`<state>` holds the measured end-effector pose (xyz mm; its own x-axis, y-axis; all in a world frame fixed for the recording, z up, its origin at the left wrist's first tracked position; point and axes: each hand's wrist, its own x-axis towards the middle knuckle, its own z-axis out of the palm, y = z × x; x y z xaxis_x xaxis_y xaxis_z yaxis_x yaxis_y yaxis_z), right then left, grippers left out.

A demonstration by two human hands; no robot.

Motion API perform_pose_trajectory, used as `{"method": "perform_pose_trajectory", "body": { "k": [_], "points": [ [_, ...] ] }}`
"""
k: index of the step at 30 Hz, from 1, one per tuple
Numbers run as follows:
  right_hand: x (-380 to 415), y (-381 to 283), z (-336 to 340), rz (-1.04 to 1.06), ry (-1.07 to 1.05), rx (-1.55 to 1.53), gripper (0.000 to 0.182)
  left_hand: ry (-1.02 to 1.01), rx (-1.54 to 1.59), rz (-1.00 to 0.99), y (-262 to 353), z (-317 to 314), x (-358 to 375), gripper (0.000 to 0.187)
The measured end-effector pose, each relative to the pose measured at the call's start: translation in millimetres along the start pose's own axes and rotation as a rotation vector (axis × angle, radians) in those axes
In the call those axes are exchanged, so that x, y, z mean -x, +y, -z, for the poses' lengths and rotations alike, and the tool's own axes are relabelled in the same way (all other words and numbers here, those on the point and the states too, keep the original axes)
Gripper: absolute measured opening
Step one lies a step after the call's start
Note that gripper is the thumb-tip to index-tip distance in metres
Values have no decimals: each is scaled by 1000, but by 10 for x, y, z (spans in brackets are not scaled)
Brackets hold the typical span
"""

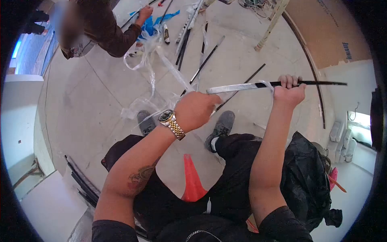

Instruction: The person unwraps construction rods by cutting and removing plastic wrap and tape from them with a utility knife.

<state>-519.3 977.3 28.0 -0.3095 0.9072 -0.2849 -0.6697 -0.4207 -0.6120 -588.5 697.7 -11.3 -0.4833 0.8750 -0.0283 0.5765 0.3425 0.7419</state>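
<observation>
A long black strip [326, 83] lies nearly level in front of me, its left part covered in clear and whitish plastic. My right hand [289, 90] is closed around its dark part. My left hand [197, 111], with a gold and silver watch on the wrist, is closed on clear plastic wrap [173, 68] beside the strip's left end; its fingertips are partly hidden. The wrap trails up the floor from that hand. Between my legs stands a red cone [191, 181].
Another person [109, 30] reaches in at the upper left. More black strips [209, 56] and blue plastic [151, 26] lie on the floor [88, 109]. A black bag [306, 177] is at the right, cardboard [334, 32] at the upper right, dark strips [82, 181] at lower left.
</observation>
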Motion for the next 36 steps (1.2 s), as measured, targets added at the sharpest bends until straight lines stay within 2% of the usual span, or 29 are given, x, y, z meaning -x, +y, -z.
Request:
{"method": "perform_pose_trajectory", "body": {
  "k": [5,7,8,9,10,11,13,15,16,17,18,19,20,21,23,24,25,27,28,29,31,32,33,34,35,36],
  "points": [
    [-265,-187,146,-115,-86,-69,36,232,-68,17,-255,204,-61,17],
    [-228,-174,79,-161,-97,212,37,285,-24,97,-190,403,-61,19],
    [-58,-67,-77,29,40,318,36,215,-2,166,-133,502,-62,19],
    [12,-78,-124,35,43,320,36,146,19,232,-118,552,-56,19],
    [64,-112,-159,171,51,251,35,26,161,63,-270,441,-23,22],
    [84,-145,-183,306,55,178,33,28,163,56,-275,391,-24,22],
    [-154,-315,-2,265,73,150,33,-511,293,116,-258,292,27,23],
    [-650,-421,494,-295,-208,-233,37,-443,211,101,-431,179,43,22],
    [-669,-424,470,-429,-158,-96,41,-172,51,228,-490,200,17,22],
    [-508,-378,333,-424,-156,-95,41,99,-112,348,-545,231,-7,22],
    [-219,-272,79,-156,-47,105,40,95,-111,341,-534,387,-8,22],
    [-51,-234,-88,114,63,301,39,29,206,331,-465,650,-2,22],
    [-44,-268,-135,204,156,300,42,-36,520,315,-427,803,-5,23],
    [-50,-303,-140,212,153,294,42,-36,517,305,-436,775,15,23],
    [-44,-404,-123,325,168,167,44,-545,505,93,-437,597,128,24],
    [-49,-445,-120,289,210,113,41,-774,299,189,-368,513,106,20],
    [-246,-523,65,288,204,113,41,-769,300,188,-492,337,121,20],
    [-740,-691,599,-270,-192,-301,38,-205,-263,327,-837,-66,196,23],
    [-720,-667,590,-448,-287,-225,37,-27,-241,320,-894,30,168,22],
    [-582,-610,452,-444,-282,-231,37,150,-220,306,-964,191,85,22],
    [-161,-433,-20,-60,-41,489,39,364,-302,290,-1012,520,55,22],
    [-85,-367,-111,75,52,448,40,359,-303,295,-912,680,79,22],
    [-37,-356,-163,73,53,447,40,344,-38,403,-791,862,80,25],
    [-2,-361,-204,193,150,347,41,325,229,504,-733,951,80,29],
    [13,-375,-220,312,246,244,43,324,229,503,-765,968,112,29],
    [34,-408,-209,261,179,226,44,184,92,399,-823,993,164,32]
  ]
}}
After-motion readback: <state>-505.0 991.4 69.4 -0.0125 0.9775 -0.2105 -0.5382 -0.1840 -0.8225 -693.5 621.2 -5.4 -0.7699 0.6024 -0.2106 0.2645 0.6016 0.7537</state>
